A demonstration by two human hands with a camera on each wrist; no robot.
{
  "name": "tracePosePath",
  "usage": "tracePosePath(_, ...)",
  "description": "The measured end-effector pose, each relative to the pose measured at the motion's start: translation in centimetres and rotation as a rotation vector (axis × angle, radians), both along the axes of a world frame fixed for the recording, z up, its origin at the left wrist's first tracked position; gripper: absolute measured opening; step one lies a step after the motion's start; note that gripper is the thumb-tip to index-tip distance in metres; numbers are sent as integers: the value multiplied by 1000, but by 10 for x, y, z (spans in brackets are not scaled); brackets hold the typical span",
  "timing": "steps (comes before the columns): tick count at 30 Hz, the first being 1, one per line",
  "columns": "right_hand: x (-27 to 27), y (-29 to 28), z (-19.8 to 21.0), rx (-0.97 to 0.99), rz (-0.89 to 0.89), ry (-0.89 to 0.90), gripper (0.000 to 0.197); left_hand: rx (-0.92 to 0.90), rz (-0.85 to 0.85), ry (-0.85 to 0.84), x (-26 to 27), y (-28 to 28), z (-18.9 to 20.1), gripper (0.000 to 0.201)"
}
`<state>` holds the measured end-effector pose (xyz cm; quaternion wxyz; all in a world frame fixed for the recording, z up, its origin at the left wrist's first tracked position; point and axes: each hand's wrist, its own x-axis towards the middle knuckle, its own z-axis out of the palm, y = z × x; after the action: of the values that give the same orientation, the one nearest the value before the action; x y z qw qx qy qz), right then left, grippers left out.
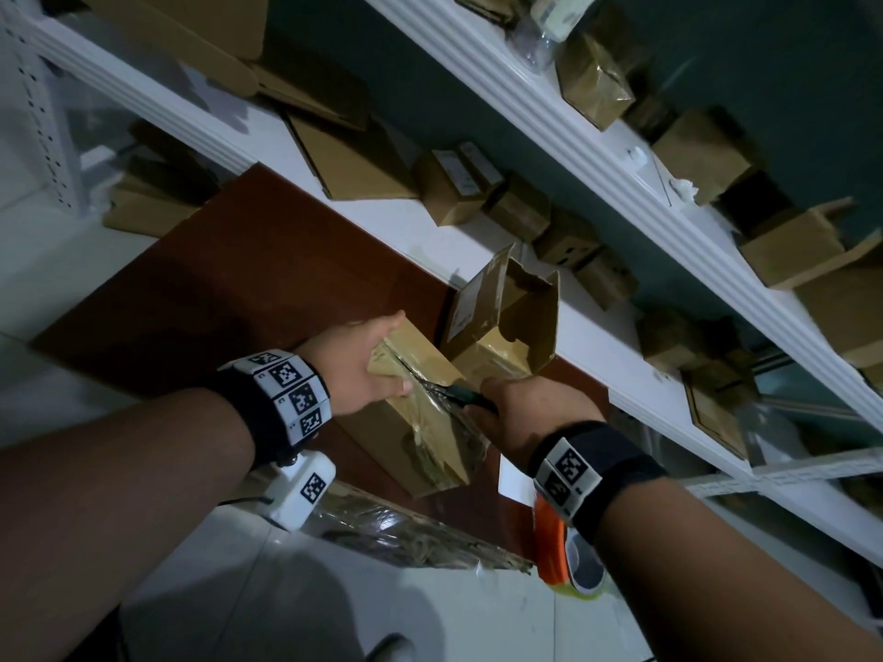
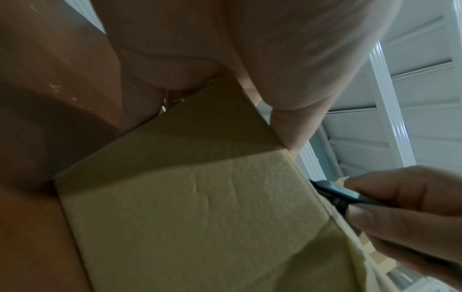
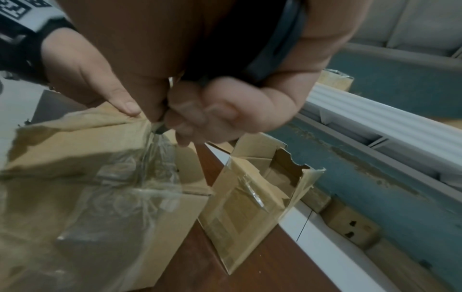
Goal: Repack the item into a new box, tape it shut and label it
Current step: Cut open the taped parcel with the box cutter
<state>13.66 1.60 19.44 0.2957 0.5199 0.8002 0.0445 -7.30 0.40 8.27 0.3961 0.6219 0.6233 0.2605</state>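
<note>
A brown cardboard box (image 1: 430, 432) wrapped in wrinkled clear tape lies on the reddish-brown table (image 1: 229, 289). My left hand (image 1: 368, 365) grips its far end, thumb on the top face beside the split seam. My right hand (image 1: 525, 413) holds a dark green cutter (image 1: 470, 398), whose tip is at the taped seam. In the right wrist view the cutter's tip (image 3: 160, 129) meets the torn tape on the box (image 3: 100, 187). The left wrist view shows the box's side (image 2: 200, 217) and the cutter (image 2: 332, 194). A second box (image 1: 506, 317) with torn, open flaps stands just behind.
An orange tape dispenser (image 1: 549, 542) and a white paper slip (image 1: 513, 480) lie on the table under my right wrist. White shelves (image 1: 597, 150) behind the table hold several cardboard boxes. Crumpled tape (image 1: 406, 532) hangs at the table's near edge.
</note>
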Motion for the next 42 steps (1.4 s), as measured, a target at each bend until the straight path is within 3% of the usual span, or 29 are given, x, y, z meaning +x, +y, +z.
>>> tracePosePath(19, 22, -6, -3, 22, -14, 9, 36, -21, 6, 12, 2, -4, 7, 93)
tracePosePath(33, 28, -13, 8, -2, -75, -119, 34, -19, 12, -7, 2, -4, 9, 92)
tracePosePath(42, 39, -16, 9, -12, -111, -175, 48, -20, 16, -16, 2, -7, 11, 92)
